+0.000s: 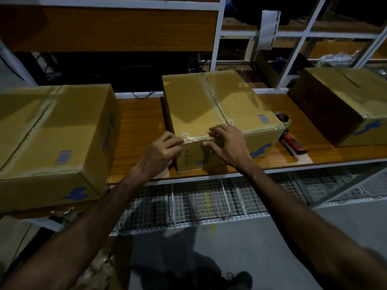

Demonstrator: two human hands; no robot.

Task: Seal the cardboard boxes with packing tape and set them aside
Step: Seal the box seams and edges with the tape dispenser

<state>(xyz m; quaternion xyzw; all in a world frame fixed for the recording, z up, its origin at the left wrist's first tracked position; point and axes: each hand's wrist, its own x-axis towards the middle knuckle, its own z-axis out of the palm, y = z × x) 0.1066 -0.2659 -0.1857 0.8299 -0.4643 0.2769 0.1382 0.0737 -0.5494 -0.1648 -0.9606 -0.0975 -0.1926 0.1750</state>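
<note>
Wooden shelf top [138, 122] above wire mesh baskets [209, 201], white racking [219, 32] behind

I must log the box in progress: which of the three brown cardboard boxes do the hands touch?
The middle brown cardboard box: left hand and right hand touch its near top edge; no hand touches the side boxes.

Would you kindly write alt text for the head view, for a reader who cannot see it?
Both hands, left hand and right hand, press clear tape over the near top edge of the middle cardboard box on a wooden shelf. A tape dispenser lies right of it, between two more boxes.
</note>
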